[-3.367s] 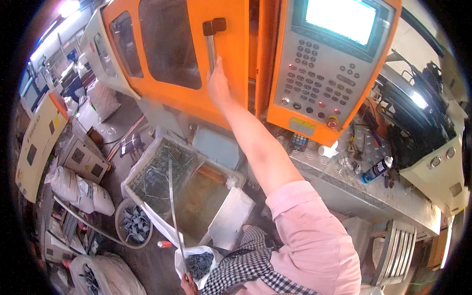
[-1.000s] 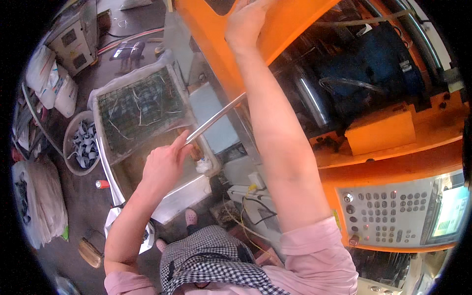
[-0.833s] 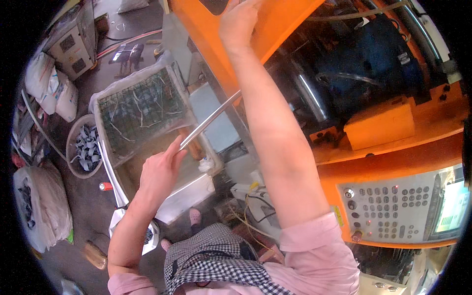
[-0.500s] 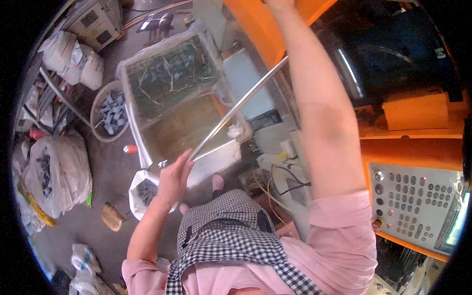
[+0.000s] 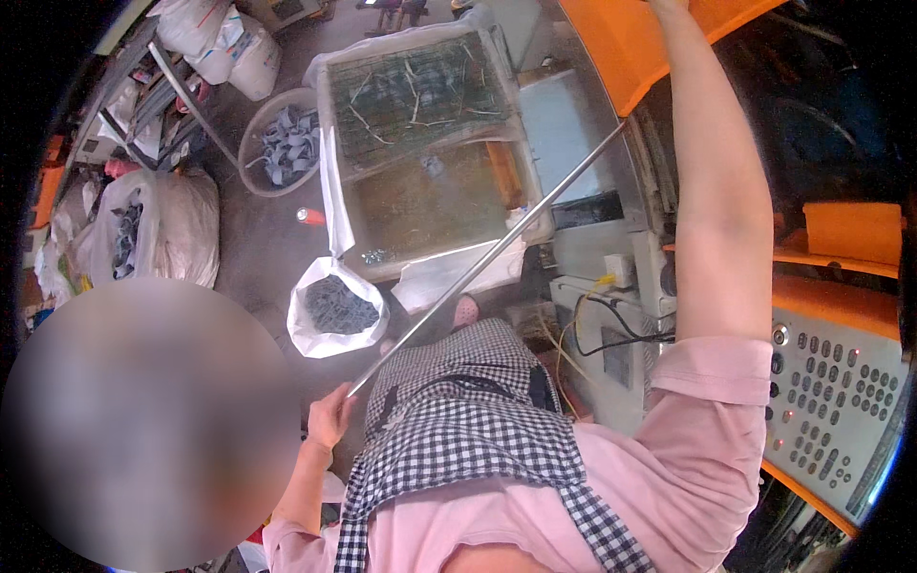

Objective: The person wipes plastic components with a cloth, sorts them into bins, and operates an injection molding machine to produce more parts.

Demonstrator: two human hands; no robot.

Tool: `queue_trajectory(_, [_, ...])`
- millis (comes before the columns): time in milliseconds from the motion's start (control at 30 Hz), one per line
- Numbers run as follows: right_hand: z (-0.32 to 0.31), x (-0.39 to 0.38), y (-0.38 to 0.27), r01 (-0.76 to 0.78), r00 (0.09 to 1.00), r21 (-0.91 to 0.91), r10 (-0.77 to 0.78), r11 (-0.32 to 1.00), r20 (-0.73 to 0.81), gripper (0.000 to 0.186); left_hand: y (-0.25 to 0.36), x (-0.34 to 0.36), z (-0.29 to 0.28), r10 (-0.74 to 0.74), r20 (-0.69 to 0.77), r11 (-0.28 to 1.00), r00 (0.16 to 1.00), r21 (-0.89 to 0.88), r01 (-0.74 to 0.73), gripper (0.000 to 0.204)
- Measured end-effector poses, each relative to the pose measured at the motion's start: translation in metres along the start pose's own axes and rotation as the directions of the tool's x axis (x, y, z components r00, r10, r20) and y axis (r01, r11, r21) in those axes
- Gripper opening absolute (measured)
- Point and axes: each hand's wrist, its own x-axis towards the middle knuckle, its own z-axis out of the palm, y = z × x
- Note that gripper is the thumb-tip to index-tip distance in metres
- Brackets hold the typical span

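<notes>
Beside the checked apron point(image 5: 449, 454), the left hand point(image 5: 330, 416), now drawn back, grips the metal rod point(image 5: 482, 261), apparently farther clear of the orange door point(image 5: 635, 53); the cropped right hand's point(image 5: 669, 4) grip cannot be told.

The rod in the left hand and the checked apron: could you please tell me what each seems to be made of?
The rod is probably smooth, polished metal, since it shines silvery along its length. The apron looks like matt woven cloth, draping in soft folds; fibre unclear.

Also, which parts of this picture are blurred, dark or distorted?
Head view: a round blurred patch covers the lower left; the same view shows the metal rod clear, the machine interior dark, the control panel bowed near the rim.
</notes>
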Motion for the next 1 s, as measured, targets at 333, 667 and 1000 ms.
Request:
queue_trajectory(333, [-0.029, 0.003, -0.027, -0.190, 0.955, 0.107, 0.158, 0.976, 0.252, 0.071, -0.043, -0.073, 0.023, -0.236, -0.119, 0.967, 0.965, 0.070, 0.245, 0.020])
queue_trajectory(667, [-0.149, -0.131, -0.116, -0.078, 0.855, -0.075, 0.106, 0.994, 0.508, 0.050, -0.111, -0.013, 0.034, -0.259, -0.146, 0.965, 0.955, -0.008, 0.261, 0.028])
queue_trajectory(1000, [-0.381, -0.174, -0.170, -0.073, 0.899, -0.425, 0.244, 0.902, 0.364, 0.062, -0.254, 0.085, 0.065, -0.055, -0.113, 0.998, 0.992, 0.016, 0.057, 0.032])
